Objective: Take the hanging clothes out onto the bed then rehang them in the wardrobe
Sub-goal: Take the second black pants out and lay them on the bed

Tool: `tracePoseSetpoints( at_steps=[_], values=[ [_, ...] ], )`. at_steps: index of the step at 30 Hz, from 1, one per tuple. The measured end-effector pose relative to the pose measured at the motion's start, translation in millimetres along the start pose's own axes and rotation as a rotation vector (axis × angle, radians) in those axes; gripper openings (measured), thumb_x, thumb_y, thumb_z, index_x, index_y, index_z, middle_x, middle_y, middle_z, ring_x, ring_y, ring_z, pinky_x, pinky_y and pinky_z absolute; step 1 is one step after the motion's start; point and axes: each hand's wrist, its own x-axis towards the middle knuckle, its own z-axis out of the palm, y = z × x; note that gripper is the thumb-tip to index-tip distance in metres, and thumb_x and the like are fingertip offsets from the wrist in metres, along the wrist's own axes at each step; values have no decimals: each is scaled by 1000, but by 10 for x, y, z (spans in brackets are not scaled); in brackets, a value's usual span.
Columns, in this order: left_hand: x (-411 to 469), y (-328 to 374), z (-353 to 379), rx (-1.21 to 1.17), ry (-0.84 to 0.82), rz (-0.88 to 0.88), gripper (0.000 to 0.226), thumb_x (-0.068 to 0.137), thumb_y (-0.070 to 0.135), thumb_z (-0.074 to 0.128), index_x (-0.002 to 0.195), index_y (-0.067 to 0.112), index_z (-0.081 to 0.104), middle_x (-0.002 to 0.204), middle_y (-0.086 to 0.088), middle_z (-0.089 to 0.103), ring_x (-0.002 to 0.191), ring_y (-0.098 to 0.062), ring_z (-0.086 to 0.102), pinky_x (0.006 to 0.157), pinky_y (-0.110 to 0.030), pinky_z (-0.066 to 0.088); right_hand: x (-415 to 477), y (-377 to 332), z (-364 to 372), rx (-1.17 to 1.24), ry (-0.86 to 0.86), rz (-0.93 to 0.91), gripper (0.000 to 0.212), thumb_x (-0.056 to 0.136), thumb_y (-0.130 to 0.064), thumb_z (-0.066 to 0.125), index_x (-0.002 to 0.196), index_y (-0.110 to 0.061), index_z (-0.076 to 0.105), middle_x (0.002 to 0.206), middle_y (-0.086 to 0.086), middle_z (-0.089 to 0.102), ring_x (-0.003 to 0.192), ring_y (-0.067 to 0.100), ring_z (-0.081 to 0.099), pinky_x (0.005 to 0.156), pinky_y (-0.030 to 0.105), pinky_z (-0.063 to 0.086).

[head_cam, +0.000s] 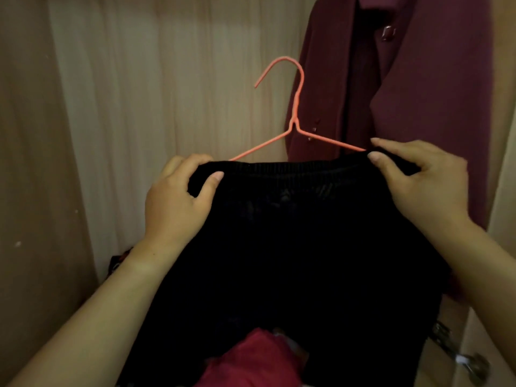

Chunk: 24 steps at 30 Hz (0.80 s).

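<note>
Head view: 2 bare hands pinching a black ribbed-waist garment [282, 247] on a thin orange wire hanger [294, 118], inside a pale wooden wardrobe [139, 79].

Left hand [178, 202] closed on the garment's left waistband corner, thumb over the front, fingers behind. Right hand [421, 182] gripping the right corner likewise, at the hanger's arm. Hook raised, free of any rail in sight. Hung just behind to the right: a maroon buttoned coat [418, 93]. Below, near the bottom edge, crumpled red cloth [251, 358].
</note>
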Motion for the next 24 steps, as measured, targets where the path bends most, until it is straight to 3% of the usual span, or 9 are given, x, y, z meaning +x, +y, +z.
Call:
tracePoseSetpoints(
  at_steps=[3,6,13,16,20,24],
  values=[
    [-99,139,-201,-20,-71,31,21,85,39,57,100,26,63,91,11,55,80,-1,47,67,-16,31,-267,-196,-322,-34,-22,35,25,85,-38,63,108,-30,68,83,-10,65,78,7,60,75,15,44],
    [-391,320,-322,-41,-121,37,21,84,39,57,99,26,63,91,9,57,83,-10,53,68,-21,35,-653,-318,-657,-58,-47,87,24,85,-35,63,107,-28,69,84,-12,65,81,3,59,76,9,42],
    [-650,1109,-652,-162,-44,145,18,87,32,62,100,19,67,88,6,57,80,-5,51,68,-20,37,-999,-661,-1712,-106,79,143,20,86,-39,60,106,-38,62,92,-22,63,89,-1,61,86,23,47],
    [-551,1509,-848,-254,18,228,18,89,32,61,100,19,67,89,12,51,79,1,46,69,-21,38,-948,-842,-2202,-136,165,129,16,88,-35,59,103,-38,64,88,-36,60,87,-8,58,85,15,42],
    [-591,2050,-1027,-341,-18,298,18,89,34,61,101,22,67,90,4,60,80,-9,55,70,-27,44,-1041,-1030,-2870,-215,226,163,21,88,-31,60,108,-29,64,98,-12,64,89,-9,58,89,14,42],
    [-926,2584,-1100,-397,-79,347,18,88,36,61,101,25,67,90,3,59,79,-13,57,65,-39,49,-1431,-1149,-3571,-320,256,190,23,87,-30,61,109,-24,64,96,-10,63,85,-19,55,84,6,40]
  ],
)
